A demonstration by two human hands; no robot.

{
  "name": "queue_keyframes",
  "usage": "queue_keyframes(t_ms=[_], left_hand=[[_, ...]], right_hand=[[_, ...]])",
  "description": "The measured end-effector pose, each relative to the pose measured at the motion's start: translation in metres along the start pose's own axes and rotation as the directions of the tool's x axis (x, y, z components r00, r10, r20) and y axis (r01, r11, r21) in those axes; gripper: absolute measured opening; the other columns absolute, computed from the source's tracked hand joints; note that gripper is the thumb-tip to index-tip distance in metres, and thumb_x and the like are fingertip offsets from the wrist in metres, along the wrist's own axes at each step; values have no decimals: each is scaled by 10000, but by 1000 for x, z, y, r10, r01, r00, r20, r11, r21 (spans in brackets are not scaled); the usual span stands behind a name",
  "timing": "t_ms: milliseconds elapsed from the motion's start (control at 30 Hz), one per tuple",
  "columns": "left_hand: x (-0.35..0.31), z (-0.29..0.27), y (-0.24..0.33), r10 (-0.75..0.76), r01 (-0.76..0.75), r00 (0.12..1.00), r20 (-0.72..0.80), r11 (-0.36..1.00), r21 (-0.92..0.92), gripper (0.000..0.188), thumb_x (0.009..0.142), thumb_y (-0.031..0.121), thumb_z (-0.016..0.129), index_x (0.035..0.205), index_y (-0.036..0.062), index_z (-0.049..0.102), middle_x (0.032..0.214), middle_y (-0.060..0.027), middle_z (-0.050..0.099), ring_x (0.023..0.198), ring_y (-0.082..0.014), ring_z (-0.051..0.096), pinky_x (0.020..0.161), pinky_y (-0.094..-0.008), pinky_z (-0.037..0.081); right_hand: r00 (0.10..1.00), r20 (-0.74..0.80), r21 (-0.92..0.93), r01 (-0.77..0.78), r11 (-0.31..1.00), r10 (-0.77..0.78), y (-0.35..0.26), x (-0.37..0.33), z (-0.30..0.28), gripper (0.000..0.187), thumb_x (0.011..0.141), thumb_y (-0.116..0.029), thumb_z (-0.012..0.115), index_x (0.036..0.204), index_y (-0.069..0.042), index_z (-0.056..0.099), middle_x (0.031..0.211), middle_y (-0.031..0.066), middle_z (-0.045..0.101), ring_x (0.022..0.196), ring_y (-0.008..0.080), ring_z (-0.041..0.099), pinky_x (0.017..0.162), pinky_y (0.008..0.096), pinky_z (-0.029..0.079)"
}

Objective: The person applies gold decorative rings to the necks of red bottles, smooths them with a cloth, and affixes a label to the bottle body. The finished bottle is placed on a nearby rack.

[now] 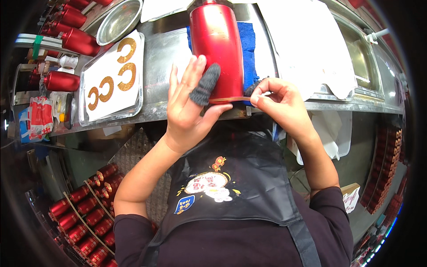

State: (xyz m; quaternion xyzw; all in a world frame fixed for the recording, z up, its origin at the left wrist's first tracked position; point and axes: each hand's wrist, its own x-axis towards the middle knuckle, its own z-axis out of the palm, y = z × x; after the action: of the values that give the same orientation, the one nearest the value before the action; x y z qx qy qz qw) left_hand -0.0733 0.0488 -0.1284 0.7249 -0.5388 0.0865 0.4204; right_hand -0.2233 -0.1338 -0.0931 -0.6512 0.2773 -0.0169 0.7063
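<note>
A glossy red bottle (216, 49) lies on a folded blue cloth (250, 53), its neck pointing away from me and its base toward me. My left hand (187, 100) rests along the bottle's left side near the base, fingers stretched out, a grey knit cover on one finger and the thumb by the base's edge. At the base's right side, my right hand (280, 100) pinches the end of a thin gold-orange strip (229, 99) that runs along the base. A dark knit cover also shows on one of its fingers, partly hidden.
Left of me, a clear tray (141, 75) holds white paper with several gold C-shaped pieces (127, 76). Behind it stands a metal bowl (119, 21). White sheets (307, 40) cover the bench to the right. Racks of red bottles (91, 218) stand low at the left.
</note>
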Motion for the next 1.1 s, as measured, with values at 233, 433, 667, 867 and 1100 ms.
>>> queue_keyframes(t_ms=[233,433,667,867,1100], left_hand=[[-46,-13,-8,-64,65,993,94,998,-7,510,725,194,852,1184,34,698,1464,-212,502,1341,-387,499,1119,-649,239],[-49,-7,-12,-42,41,993,109,999,14,413,764,190,827,1140,65,712,1477,-214,488,1334,-407,499,1115,-676,194],[-40,-10,-11,13,-16,994,106,999,30,376,784,191,814,1132,89,717,1472,-220,490,1318,-423,509,1093,-696,206],[-37,-12,-10,18,-22,993,119,999,36,408,784,181,808,1176,118,715,1463,-212,503,1304,-396,531,1088,-691,218],[-29,-16,-8,69,-74,982,175,997,24,392,768,82,784,1147,25,700,1453,-238,501,1306,-387,537,1099,-700,207]], right_hand=[[999,-13,-26,39,999,-40,-30,-17,4,74,882,-62,690,861,-34,625,804,-46,588,712,3,492,628,166,373],[995,1,-96,95,991,-96,-31,-21,-2,67,888,-56,670,860,-33,614,801,-44,585,721,8,494,637,178,379],[991,-88,-95,93,991,-101,-12,-12,-8,61,897,-59,654,854,-35,618,795,-45,580,721,10,492,632,182,376],[988,-113,-123,89,988,-103,-20,-21,-7,79,897,-82,655,845,-41,611,771,-53,566,681,3,474,582,179,348],[980,-118,-126,144,982,-159,-16,-18,-10,93,904,-104,652,838,-56,609,712,-70,539,580,-13,426,497,170,301]])
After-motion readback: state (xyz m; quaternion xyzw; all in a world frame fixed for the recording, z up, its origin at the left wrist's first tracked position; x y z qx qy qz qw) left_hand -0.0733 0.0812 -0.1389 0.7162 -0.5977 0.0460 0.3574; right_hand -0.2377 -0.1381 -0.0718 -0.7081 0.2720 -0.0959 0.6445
